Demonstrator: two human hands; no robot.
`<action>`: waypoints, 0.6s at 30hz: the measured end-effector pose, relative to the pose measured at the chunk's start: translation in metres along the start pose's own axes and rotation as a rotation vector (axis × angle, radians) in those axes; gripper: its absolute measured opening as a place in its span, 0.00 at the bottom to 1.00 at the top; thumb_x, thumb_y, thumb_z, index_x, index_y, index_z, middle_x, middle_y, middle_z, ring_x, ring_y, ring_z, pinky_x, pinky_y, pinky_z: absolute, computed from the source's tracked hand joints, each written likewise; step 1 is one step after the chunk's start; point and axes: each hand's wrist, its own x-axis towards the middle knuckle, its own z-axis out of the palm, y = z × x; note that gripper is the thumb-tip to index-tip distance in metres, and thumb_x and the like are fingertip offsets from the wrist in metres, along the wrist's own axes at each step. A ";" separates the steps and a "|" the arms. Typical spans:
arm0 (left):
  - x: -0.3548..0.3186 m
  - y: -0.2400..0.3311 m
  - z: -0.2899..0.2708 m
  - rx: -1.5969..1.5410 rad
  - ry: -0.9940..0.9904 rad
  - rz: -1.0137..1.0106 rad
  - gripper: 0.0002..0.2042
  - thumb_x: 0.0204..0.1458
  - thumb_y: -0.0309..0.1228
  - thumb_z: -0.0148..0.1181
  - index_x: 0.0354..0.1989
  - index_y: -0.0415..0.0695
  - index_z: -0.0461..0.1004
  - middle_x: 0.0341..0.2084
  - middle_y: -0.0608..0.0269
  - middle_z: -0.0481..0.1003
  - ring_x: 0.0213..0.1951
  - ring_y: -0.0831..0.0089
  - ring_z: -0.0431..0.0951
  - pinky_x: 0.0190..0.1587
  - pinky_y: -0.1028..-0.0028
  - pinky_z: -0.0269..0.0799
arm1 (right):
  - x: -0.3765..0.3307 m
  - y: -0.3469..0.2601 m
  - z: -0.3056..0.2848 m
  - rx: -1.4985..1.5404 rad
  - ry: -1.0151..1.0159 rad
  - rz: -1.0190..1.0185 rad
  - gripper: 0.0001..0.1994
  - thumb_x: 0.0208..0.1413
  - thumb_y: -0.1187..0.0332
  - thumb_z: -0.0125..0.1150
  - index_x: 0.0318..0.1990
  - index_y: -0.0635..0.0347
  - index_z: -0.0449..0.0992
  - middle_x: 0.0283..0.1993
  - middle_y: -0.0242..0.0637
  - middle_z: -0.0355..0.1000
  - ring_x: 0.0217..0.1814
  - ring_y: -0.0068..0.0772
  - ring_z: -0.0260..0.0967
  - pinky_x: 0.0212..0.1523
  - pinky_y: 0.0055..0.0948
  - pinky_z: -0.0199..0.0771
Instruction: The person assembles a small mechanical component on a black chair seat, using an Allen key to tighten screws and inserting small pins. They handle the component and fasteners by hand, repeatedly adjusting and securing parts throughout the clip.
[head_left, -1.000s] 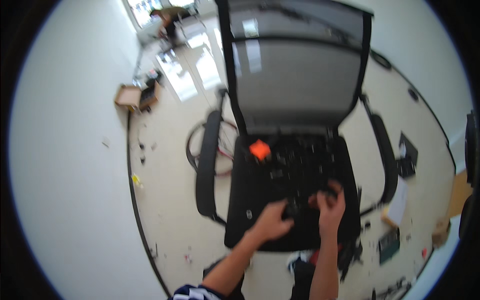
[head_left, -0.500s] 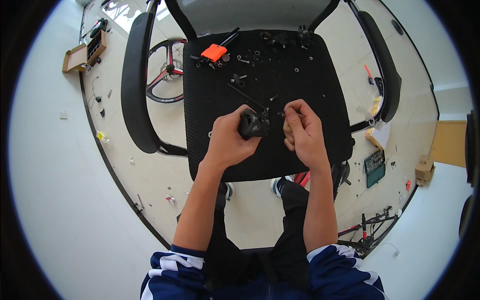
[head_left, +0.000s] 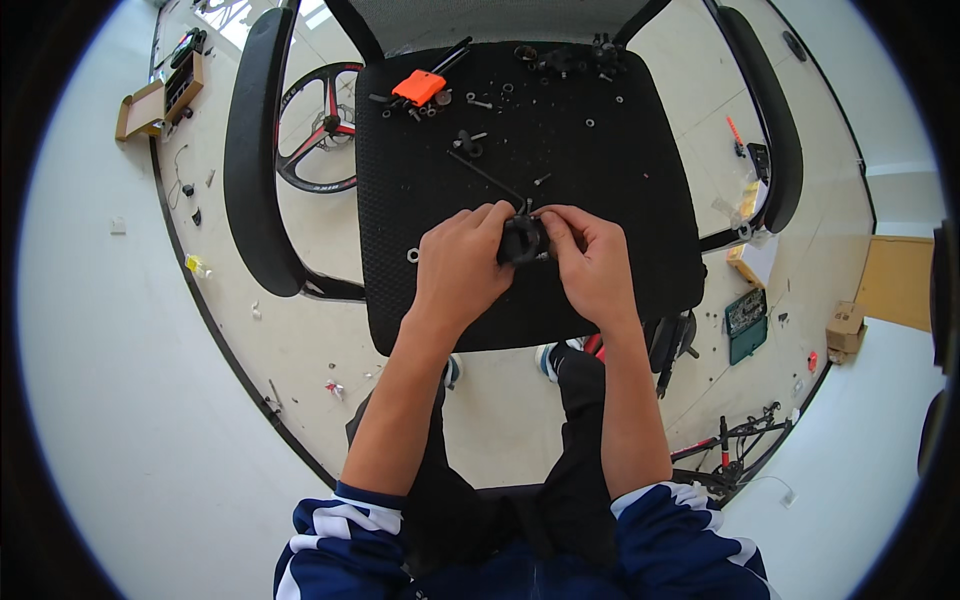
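Right hand in from well apart, now touching the right edge of the black hollow part, its round mouth turned toward the camera. Left hand wraps the part, gripping it just above the chair seat; right thumb and forefinger sit at its rim, and whether they pinch a small piece cannot be told, with a hex key and loose bolt lying just beyond. Step in hand looks like fine fingertip work at that rim, likely calling next for steady left grip and careful right-hand alignment.
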 end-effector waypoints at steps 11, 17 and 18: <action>-0.007 0.000 -0.021 -0.713 -0.257 -0.292 0.11 0.41 0.28 0.74 0.28 0.40 0.75 0.18 0.67 0.75 0.24 0.73 0.77 0.28 0.72 0.69 | -0.010 0.001 -0.002 -0.008 -0.096 -0.292 0.07 0.59 0.72 0.62 0.40 0.66 0.81 0.23 0.36 0.74 0.22 0.22 0.67 0.25 0.22 0.64; -0.021 -0.002 -0.038 -1.014 -0.698 -0.498 0.14 0.41 0.22 0.76 0.34 0.42 0.75 0.21 0.69 0.74 0.18 0.80 0.72 0.20 0.78 0.65 | -0.012 -0.003 -0.030 -0.259 -0.141 -0.477 0.20 0.44 0.59 0.76 0.43 0.59 0.82 0.38 0.38 0.74 0.44 0.34 0.72 0.43 0.32 0.69; -0.020 -0.003 -0.037 -1.050 -0.711 -0.480 0.14 0.41 0.22 0.75 0.34 0.42 0.75 0.21 0.69 0.74 0.18 0.80 0.72 0.20 0.78 0.64 | -0.007 -0.002 -0.032 -0.332 -0.054 -0.602 0.24 0.41 0.56 0.79 0.45 0.58 0.82 0.43 0.39 0.74 0.50 0.37 0.71 0.48 0.34 0.69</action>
